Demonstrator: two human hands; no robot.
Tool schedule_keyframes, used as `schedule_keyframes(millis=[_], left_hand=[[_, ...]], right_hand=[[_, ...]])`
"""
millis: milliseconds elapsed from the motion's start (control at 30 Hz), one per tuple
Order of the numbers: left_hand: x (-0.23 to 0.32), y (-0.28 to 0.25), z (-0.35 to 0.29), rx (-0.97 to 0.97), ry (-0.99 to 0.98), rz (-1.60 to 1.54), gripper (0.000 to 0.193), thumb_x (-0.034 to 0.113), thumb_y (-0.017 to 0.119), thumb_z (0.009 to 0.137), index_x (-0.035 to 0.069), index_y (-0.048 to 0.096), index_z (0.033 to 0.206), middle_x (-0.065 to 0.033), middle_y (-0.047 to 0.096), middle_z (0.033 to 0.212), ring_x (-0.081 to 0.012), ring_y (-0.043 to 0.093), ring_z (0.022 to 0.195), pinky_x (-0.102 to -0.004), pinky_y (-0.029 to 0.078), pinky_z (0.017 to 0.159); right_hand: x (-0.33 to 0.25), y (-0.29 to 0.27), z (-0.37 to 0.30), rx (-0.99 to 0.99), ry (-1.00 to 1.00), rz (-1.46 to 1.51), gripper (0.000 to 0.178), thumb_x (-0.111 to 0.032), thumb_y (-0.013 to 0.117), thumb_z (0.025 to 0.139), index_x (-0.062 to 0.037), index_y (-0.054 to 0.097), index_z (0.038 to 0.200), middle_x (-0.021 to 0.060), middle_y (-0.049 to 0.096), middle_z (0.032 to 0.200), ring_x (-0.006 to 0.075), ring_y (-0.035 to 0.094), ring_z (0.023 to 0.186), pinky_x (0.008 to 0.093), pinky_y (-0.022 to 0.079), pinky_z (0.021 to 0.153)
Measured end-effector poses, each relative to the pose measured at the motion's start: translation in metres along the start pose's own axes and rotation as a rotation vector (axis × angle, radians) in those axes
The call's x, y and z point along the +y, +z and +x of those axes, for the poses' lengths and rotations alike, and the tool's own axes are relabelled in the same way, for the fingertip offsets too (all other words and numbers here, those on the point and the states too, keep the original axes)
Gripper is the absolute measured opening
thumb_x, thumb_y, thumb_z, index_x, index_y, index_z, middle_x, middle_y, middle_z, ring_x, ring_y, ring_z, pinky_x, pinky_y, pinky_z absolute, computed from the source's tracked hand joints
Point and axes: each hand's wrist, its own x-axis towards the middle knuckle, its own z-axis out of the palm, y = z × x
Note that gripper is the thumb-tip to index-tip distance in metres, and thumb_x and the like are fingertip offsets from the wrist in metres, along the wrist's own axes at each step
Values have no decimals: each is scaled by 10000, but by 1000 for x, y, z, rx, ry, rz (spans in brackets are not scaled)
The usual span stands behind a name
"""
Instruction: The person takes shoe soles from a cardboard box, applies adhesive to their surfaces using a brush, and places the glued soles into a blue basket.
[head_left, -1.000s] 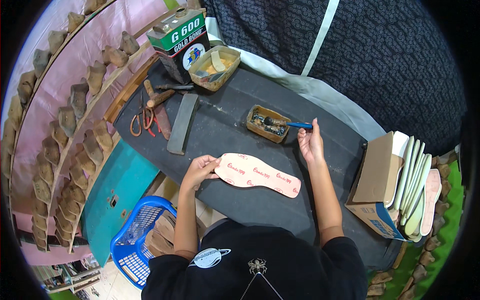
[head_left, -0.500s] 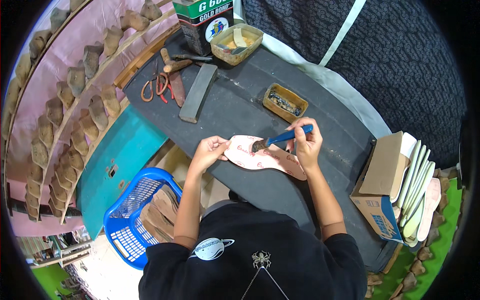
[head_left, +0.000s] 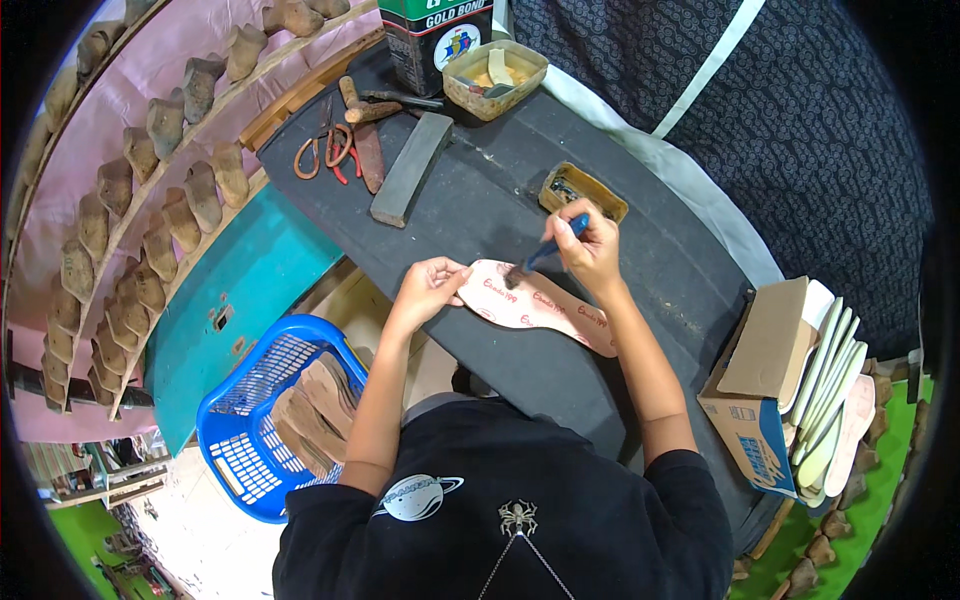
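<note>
- On the far left I see rows of brown shoe-shaped blocks [head_left: 165, 122] sitting along curved shelves.
- Next is a blue basket [head_left: 240, 470] down low, with flat brown pieces [head_left: 310, 410] inside it.
- Scissors [head_left: 338, 148] with brown handles lie near the left end of the dark table [head_left: 480, 215].
- Beside them a long grey block [head_left: 412, 170] lies flat on the table.
- The left hand [head_left: 432, 292] pinches the left end of the sole piece [head_left: 550, 308] between thumb and fingers.
- The sole piece is pink with red marks, at the near side of the table, between the two hands.
- The right hand [head_left: 590, 250] has its fingers wrapped around a blue-handled brush [head_left: 541, 254]. The dark tip seems to touch the sole piece, but it looks blurry.
- Just past that hand sits a small yellow-brown tub [head_left: 608, 192].
- At the far right, a cardboard box [head_left: 768, 345] stands with pale soles [head_left: 830, 385] leaning in it.
</note>
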Motion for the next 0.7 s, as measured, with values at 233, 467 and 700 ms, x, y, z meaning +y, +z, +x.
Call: schedule_keyframes(millis=[233, 467, 700], left_hand=[[3, 1, 0, -3, 12, 7, 214, 177, 565, 803, -21, 565, 883, -41, 590, 761, -68, 556, 650, -178, 459, 543], [8, 3, 6, 16, 5, 26, 197, 147, 563, 799, -42, 563, 857, -43, 585, 744, -64, 546, 640, -181, 453, 531], [22, 0, 42, -19, 135, 164, 206, 144, 558, 801, -55, 562, 852, -49, 588, 713, -69, 543, 597, -178, 445, 515]], right_hand=[[2, -41, -23, 48, -70, 9, 183, -161, 505, 804, -33, 444, 687, 36, 525, 571, 91, 495, 519, 226, 396, 486], [-5, -44, -15, 90, -63, -56, 165, -137, 543, 797, -50, 438, 704, 25, 522, 567, 57, 467, 477, 190, 355, 430], [-4, -3, 13, 260, 20, 245, 150, -123, 547, 803, -54, 414, 813, 20, 517, 650, 46, 436, 461, 172, 342, 386]])
